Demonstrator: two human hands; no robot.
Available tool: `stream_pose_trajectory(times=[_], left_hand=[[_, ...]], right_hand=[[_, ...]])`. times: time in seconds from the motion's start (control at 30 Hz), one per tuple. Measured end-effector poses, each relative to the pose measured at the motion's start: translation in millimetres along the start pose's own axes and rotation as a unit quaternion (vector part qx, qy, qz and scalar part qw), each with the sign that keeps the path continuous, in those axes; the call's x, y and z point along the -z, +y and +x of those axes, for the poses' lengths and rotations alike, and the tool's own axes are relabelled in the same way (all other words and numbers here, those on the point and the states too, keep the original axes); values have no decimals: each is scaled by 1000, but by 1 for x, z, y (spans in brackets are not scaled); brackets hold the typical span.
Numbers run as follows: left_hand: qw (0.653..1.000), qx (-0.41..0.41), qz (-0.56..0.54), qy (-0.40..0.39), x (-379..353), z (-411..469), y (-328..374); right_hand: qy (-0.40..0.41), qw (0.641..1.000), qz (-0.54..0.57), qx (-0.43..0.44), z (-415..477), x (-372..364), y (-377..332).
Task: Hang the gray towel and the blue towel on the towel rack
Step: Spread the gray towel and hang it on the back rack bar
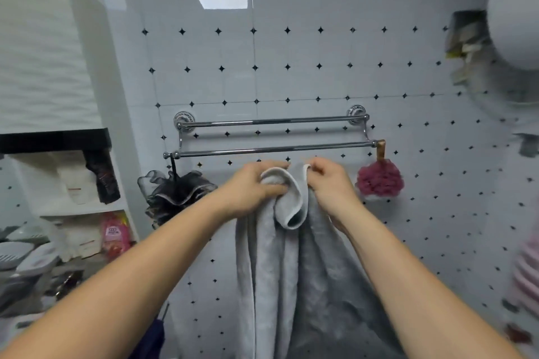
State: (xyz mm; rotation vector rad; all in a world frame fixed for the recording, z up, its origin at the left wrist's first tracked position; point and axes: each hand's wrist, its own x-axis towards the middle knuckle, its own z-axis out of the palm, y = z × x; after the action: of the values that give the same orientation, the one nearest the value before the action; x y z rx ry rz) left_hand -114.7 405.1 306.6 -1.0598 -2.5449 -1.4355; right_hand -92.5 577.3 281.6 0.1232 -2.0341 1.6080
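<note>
A gray towel (294, 265) hangs down in long folds from both my hands, just below the chrome double-bar towel rack (271, 150) on the tiled wall. My left hand (253, 186) grips its bunched top edge, where a corner loops over. My right hand (329, 181) pinches the same edge a little to the right. Both hands sit slightly under the lower bar, and the towel does not touch the rack. A dark blue piece of cloth (156, 338), possibly the blue towel, shows at the bottom left under my left forearm, mostly hidden.
A black bath pouf (175, 192) hangs from the lower bar's left end, a dark red pouf (379, 181) from its right end. Shelves with bottles and soap dishes (32, 256) stand at the left. A white round object (513, 23) fills the top right.
</note>
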Motion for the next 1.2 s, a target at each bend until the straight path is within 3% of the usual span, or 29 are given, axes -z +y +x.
stream_pose_trajectory(times=[0.07,0.17,0.27,0.4,0.53,0.67,0.73,0.93,1.07,1.2], left_hand=[[1000,-8,-5,-27,-19,7,2],[1000,-7,-25,-6,-30,19,-1],[997,9,-67,-23,-24,26,-9],[991,8,-128,26,-10,37,-23],[970,70,-195,126,-6,59,-30],[955,91,-266,99,-24,75,-30],[952,85,-283,77,-28,80,-30],[937,86,-322,102,-9,95,-45],[909,143,-362,149,9,107,-62],[887,191,-392,154,17,124,-89]], right_hand=[[-1,999,-35,30,2,0,-4],[0,998,-32,57,0,8,0],[-63,998,-8,-2,-11,39,34],[-134,969,-174,-115,-36,83,90],[-84,954,-249,-143,-70,66,119],[19,930,-358,-84,-79,4,139],[40,917,-384,-97,-68,-6,153],[39,892,-364,-264,-68,31,218],[26,890,-293,-348,-86,58,251],[56,929,-122,-345,-83,73,244]])
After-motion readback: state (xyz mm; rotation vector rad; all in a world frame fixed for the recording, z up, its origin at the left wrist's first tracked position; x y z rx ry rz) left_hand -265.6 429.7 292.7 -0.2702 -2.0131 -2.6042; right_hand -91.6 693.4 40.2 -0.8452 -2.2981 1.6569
